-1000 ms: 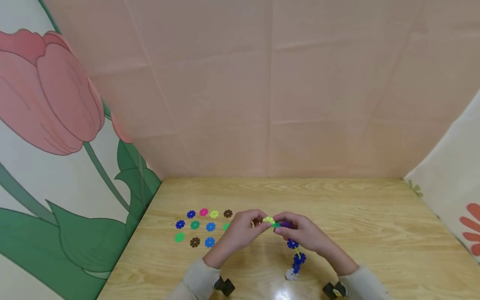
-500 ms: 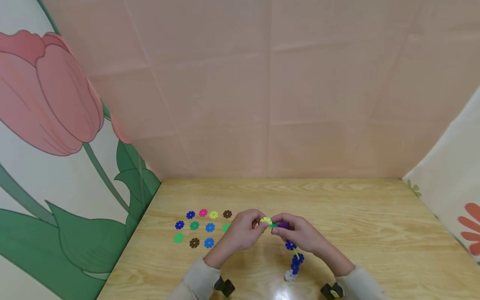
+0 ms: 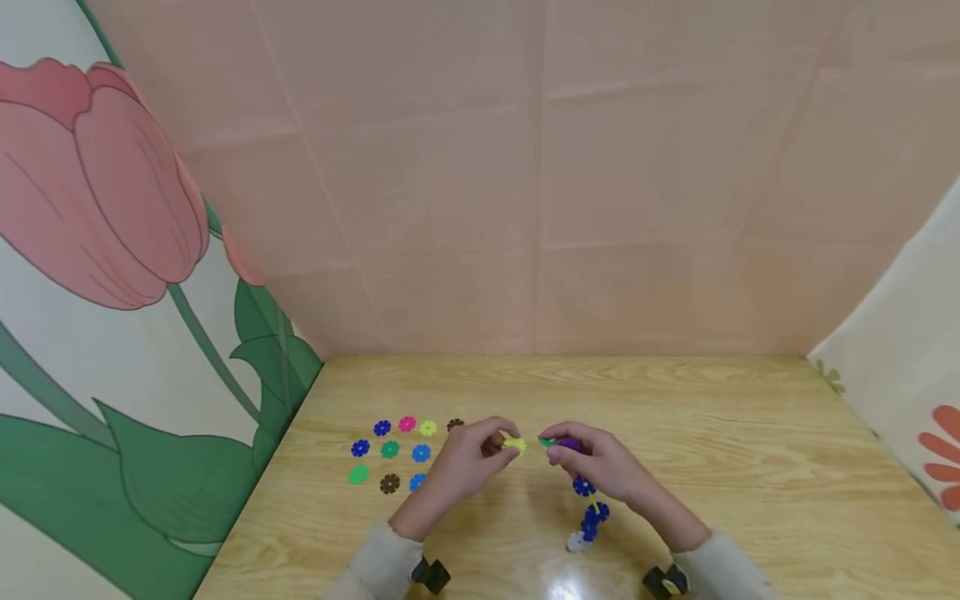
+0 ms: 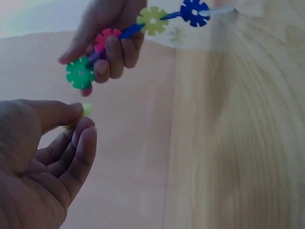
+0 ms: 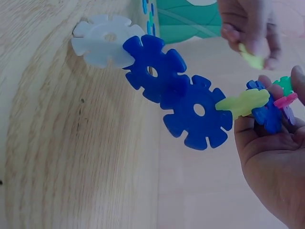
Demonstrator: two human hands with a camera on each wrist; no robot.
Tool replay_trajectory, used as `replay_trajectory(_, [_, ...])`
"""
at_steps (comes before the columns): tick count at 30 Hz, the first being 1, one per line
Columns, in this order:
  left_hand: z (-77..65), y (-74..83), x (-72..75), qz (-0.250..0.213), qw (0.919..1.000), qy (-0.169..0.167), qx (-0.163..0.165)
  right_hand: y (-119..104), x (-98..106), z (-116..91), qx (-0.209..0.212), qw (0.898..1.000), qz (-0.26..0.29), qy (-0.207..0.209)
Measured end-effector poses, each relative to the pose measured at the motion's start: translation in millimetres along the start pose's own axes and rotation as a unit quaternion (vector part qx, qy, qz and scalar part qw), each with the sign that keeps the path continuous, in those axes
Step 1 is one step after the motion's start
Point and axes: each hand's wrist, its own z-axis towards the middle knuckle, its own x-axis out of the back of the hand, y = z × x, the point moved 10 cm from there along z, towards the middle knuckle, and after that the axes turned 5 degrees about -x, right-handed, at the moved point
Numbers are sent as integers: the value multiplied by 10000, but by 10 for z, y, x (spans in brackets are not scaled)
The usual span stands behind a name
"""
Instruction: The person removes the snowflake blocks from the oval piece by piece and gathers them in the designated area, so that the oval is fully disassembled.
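Between thumb and fingertips, my left hand (image 3: 457, 462) pinches a yellow snowflake disc (image 3: 514, 445), notched round its edge. My right hand (image 3: 611, 468) grips the upper part of a chain of interlocked snowflake discs. At the chain's top end a green disc (image 4: 79, 72) sticks out past the right fingers, with a pink disc (image 4: 107, 40) behind it. Below the right hand the chain hangs through a blue disc (image 5: 198, 109) down to a white disc (image 5: 102, 40) at the tabletop. A gap separates the yellow disc from the green one. Right fingers partly hide the purple disc (image 3: 570, 444).
Loose snowflake discs lie in rows on the left of the wooden table (image 3: 712, 417), among them a pink one (image 3: 407, 424), a brown one (image 3: 389, 483) and a light green one (image 3: 358, 474). A pinkish cloth wall (image 3: 540, 208) rises behind the table.
My left hand has drawn left with the yellow disc, which earlier sat against the green disc and is now apart from it. The right hand and chain stay nearly in place.
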Motion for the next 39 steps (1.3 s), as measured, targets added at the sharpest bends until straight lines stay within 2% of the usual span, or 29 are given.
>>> replay_trajectory(5, [-112, -343, 64, -159, 9977, -89, 652, 16, 21, -1, 23, 10000, -78, 43])
replay_trajectory(9, [-187, -620, 173, -133, 9949, -154, 990, 23, 32, -9, -29, 10000, -50, 35])
replay_trajectory(14, [-251, -893, 288, 181, 9929, -361, 1114, 3, 50, -12, -64, 10000, -50, 31])
replay_trajectory(18, [-282, -1035, 334, 330, 9919, -478, 1125, 4, 50, -11, -110, 9999, -27, 25])
replay_trajectory(26, [-353, -1166, 302, 713, 9869, -917, 1121, 36, 26, -12, -180, 9998, 72, -53])
replay_trajectory(32, [-405, -1250, 266, 715, 9823, -1208, 1238, 61, 29, -12, -209, 9998, 25, -40])
replay_trajectory(39, [-420, -1217, 208, 1008, 9777, -1560, 984, 40, 12, -12, -146, 9998, 41, -109])
